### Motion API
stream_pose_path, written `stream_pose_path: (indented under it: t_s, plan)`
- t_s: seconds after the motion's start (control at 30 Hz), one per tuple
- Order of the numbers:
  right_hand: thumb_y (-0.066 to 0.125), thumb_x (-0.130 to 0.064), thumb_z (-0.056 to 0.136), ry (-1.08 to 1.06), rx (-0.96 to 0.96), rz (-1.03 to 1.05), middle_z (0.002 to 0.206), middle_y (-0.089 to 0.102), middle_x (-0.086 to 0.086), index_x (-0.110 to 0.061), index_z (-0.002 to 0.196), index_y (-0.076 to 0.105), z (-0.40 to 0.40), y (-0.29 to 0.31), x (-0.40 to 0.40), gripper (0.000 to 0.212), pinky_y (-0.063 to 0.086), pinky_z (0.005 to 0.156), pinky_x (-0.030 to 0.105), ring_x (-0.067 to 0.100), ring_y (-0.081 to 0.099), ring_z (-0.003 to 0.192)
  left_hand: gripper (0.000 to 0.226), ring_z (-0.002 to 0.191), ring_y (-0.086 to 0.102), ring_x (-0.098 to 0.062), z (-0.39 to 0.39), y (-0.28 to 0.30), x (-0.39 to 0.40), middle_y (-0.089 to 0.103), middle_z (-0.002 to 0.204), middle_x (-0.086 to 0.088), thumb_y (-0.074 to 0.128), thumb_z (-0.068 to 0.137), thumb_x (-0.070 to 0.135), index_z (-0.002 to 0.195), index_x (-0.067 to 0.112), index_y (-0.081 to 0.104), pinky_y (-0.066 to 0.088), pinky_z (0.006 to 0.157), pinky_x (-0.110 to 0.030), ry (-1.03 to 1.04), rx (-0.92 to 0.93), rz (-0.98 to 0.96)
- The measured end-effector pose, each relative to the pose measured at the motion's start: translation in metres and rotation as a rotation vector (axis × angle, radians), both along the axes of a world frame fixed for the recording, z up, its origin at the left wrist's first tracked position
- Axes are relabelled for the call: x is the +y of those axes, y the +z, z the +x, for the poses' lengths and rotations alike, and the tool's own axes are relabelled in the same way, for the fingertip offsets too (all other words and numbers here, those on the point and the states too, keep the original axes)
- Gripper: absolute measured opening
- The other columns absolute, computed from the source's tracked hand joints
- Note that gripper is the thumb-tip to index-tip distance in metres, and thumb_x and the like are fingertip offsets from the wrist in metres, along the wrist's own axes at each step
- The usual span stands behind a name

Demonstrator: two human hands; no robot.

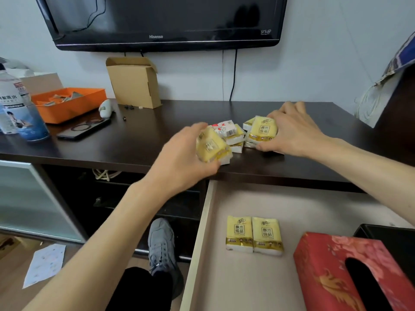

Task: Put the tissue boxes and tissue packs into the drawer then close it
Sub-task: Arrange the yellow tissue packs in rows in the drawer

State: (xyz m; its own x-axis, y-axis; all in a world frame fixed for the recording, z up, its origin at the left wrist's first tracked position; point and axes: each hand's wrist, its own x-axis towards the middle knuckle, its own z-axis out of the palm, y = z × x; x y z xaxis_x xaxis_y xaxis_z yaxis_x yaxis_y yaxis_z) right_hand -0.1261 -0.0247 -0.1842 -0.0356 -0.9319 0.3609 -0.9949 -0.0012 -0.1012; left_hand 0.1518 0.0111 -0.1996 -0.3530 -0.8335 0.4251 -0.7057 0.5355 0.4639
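Several small tissue packs lie in a cluster on the dark cabinet top. My left hand grips a yellow tissue pack at the cluster's left edge. My right hand is closed around another yellow tissue pack on the right. Between them lies a white and red pack on top of others. Below, the open drawer holds two yellow packs side by side and a red tissue box at the lower right.
A wall TV hangs above. At the back stands an open cardboard box. To the left are an orange tray, a phone and bottles. My grey shoe is on the floor beside the drawer.
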Motion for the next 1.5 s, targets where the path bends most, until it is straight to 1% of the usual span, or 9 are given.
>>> stream_pose_path:
  t_s: [0.2, 0.4, 0.57, 0.7, 0.87, 1.07, 1.2, 1.33, 1.5]
  plan:
    - [0.073, -0.071, 0.063, 0.13, -0.227, 0.071, 0.118, 0.049, -0.003, -0.026, 0.132, 0.057, 0.004, -0.012, 0.068, 0.084, 0.039, 0.086, 0.038, 0.016, 0.038, 0.112, 0.086, 0.125, 0.052, -0.007, -0.005, -0.025, 0.04, 0.053, 0.14, 0.013, 0.08, 0.071, 0.049, 0.145, 0.032, 0.042, 0.047, 0.105, -0.035, -0.248, -0.085, 0.201]
    - [0.066, -0.07, 0.058, 0.24, -0.194, 0.307, 0.109, 0.051, -0.02, -0.043, 0.116, 0.055, 0.013, -0.05, 0.15, 0.066, 0.045, 0.085, 0.033, 0.008, 0.047, 0.105, 0.078, 0.105, 0.054, -0.004, -0.016, -0.057, 0.075, 0.052, 0.119, 0.018, 0.081, 0.068, 0.045, 0.134, 0.037, 0.042, 0.049, 0.094, -0.03, -0.403, -0.354, 0.303]
    - [0.063, -0.073, 0.06, 0.267, 0.013, 0.561, 0.105, 0.05, -0.017, -0.039, 0.114, 0.053, 0.026, -0.072, 0.183, 0.065, 0.047, 0.085, 0.034, 0.008, 0.049, 0.099, 0.078, 0.115, 0.055, -0.012, -0.015, -0.077, 0.089, 0.057, 0.125, 0.012, 0.075, 0.065, 0.06, 0.133, 0.04, 0.043, 0.049, 0.096, -0.037, -0.462, -0.604, 0.247]
    - [0.051, -0.082, 0.06, 0.313, 0.214, 0.561, 0.1, 0.045, -0.018, -0.036, 0.112, 0.052, 0.037, -0.081, 0.193, 0.069, 0.036, 0.09, 0.033, 0.012, 0.04, 0.098, 0.076, 0.12, 0.053, -0.014, -0.018, -0.091, 0.096, 0.059, 0.128, 0.011, 0.068, 0.067, 0.066, 0.133, 0.032, 0.049, 0.042, 0.103, -0.04, -0.528, -0.788, 0.107]
    - [0.058, -0.084, 0.061, 0.327, 0.325, 0.624, 0.1, 0.043, -0.015, -0.033, 0.109, 0.052, 0.046, -0.084, 0.192, 0.07, 0.033, 0.098, 0.037, 0.012, 0.034, 0.097, 0.077, 0.115, 0.051, -0.012, -0.014, -0.094, 0.094, 0.054, 0.123, 0.013, 0.065, 0.068, 0.073, 0.132, 0.034, 0.049, 0.043, 0.1, -0.038, -0.543, -0.762, 0.074]
    - [0.057, -0.091, 0.056, 0.35, 0.23, 0.637, 0.101, 0.046, -0.018, -0.038, 0.111, 0.049, 0.044, -0.075, 0.185, 0.077, 0.04, 0.08, 0.037, 0.011, 0.045, 0.099, 0.078, 0.121, 0.041, -0.003, -0.009, -0.087, 0.093, 0.043, 0.13, 0.017, 0.058, 0.072, 0.077, 0.137, 0.035, 0.049, 0.046, 0.089, -0.018, -0.56, -0.603, 0.088]
    - [0.059, -0.088, 0.053, 0.318, 0.096, 0.584, 0.114, 0.055, -0.017, -0.037, 0.124, 0.054, 0.032, -0.066, 0.165, 0.088, 0.048, 0.086, 0.038, 0.013, 0.054, 0.108, 0.075, 0.133, 0.037, -0.004, -0.008, -0.081, 0.079, 0.037, 0.145, 0.015, 0.063, 0.077, 0.069, 0.14, 0.033, 0.046, 0.042, 0.103, -0.025, -0.546, -0.56, -0.01]
    - [0.075, -0.082, 0.057, 0.329, 0.197, 0.67, 0.112, 0.057, -0.011, -0.027, 0.116, 0.052, 0.04, -0.072, 0.147, 0.084, 0.051, 0.088, 0.04, 0.018, 0.058, 0.104, 0.1, 0.146, 0.03, -0.015, -0.018, -0.088, 0.069, 0.032, 0.159, 0.003, 0.069, 0.07, 0.072, 0.15, 0.022, 0.035, 0.025, 0.116, -0.026, -0.485, -0.74, 0.02]
    - [0.078, -0.082, 0.056, 0.322, 0.371, 0.72, 0.11, 0.064, -0.003, -0.021, 0.11, 0.057, 0.05, -0.087, 0.14, 0.084, 0.047, 0.078, 0.038, 0.026, 0.062, 0.1, 0.073, 0.107, 0.055, -0.019, -0.029, -0.09, 0.059, 0.058, 0.115, 0.01, 0.066, 0.068, 0.078, 0.118, 0.025, 0.057, 0.047, 0.091, -0.032, -0.476, -0.908, 0.127]
